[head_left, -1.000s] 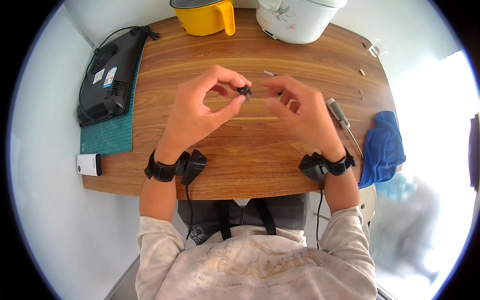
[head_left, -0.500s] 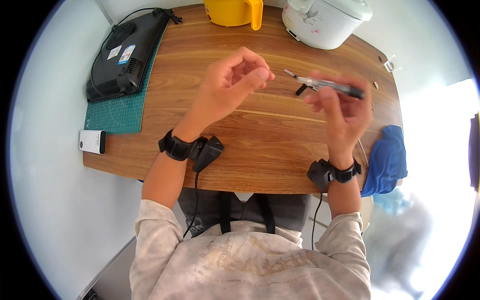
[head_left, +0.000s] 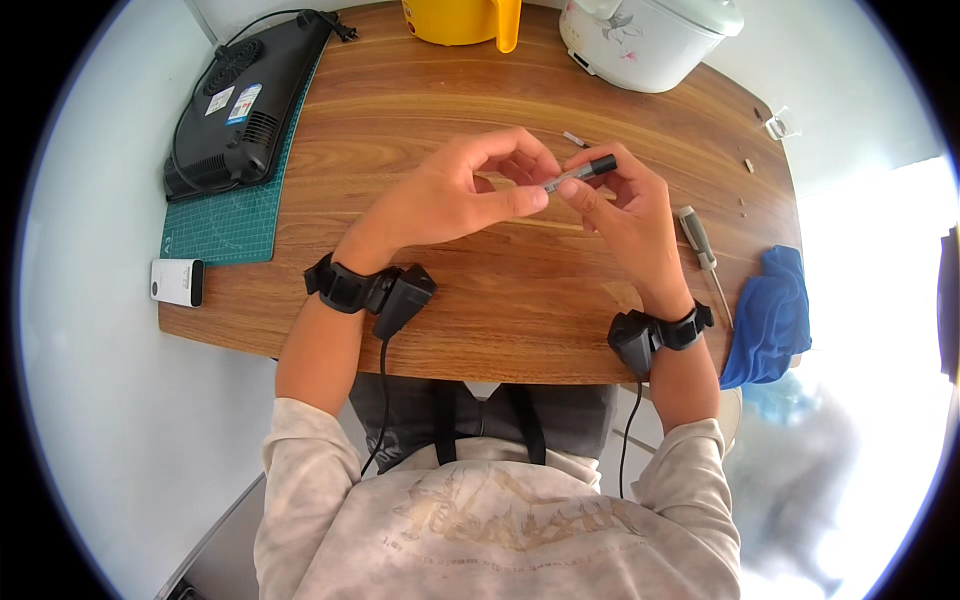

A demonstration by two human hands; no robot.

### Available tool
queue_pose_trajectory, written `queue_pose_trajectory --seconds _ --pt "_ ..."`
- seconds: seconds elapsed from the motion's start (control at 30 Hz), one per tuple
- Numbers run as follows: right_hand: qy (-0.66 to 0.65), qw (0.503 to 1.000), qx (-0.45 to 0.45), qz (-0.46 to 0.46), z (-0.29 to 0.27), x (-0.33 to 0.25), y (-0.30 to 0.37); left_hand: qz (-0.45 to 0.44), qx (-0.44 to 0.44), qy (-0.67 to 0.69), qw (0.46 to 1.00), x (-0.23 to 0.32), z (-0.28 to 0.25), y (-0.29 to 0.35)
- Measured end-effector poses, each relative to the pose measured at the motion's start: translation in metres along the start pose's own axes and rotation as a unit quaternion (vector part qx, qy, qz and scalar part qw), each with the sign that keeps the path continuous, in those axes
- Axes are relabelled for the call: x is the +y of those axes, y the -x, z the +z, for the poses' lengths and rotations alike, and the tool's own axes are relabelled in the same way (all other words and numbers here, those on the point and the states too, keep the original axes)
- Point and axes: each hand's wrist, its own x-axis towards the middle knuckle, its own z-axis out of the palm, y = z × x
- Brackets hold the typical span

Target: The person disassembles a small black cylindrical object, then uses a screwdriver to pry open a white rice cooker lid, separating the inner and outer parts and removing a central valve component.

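A pen with a clear barrel and a black end is between my two hands above the middle of the table. My right hand is closed on it, thumb and fingers pinching the barrel near the black end. My left hand has its thumb and fingertips closed at the pen's other end, which is partly hidden there. Just behind my right fingers lies a thin, light-tipped piece on the table, its rest covered by the hand. Both wrists wear black straps with small black devices.
A screwdriver and blue cloth lie at the right, with small bits beyond. At the back stand a yellow pot and white cooker. An upturned black appliance rests on a green mat; a white power bank lies nearby.
My right hand has moved left with the pen, and the pen now tilts the other way. My left hand has moved right to meet it. The screwdriver has come into view.
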Motion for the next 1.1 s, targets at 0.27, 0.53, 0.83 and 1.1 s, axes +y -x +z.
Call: queue_pose_trajectory --seconds 0.27,0.53,0.83,1.1 --pt "0.026 0.988 0.124 -0.085 0.004 0.006 0.002 -0.035 0.029 -0.099 0.994 -0.006 -0.007 0.000" --pt "0.312 0.925 0.195 -0.096 -0.051 0.015 -0.019 -0.092 0.055 -0.251 0.962 -0.028 -0.021 -0.006" --pt "0.337 0.938 0.051 -0.055 -0.044 0.040 -0.021 -0.093 0.046 -0.323 0.941 -0.038 -0.023 -0.006" --pt "0.245 0.967 0.066 0.003 -0.037 0.022 -0.018 -0.039 0.053 -0.379 0.923 -0.046 -0.024 -0.004"
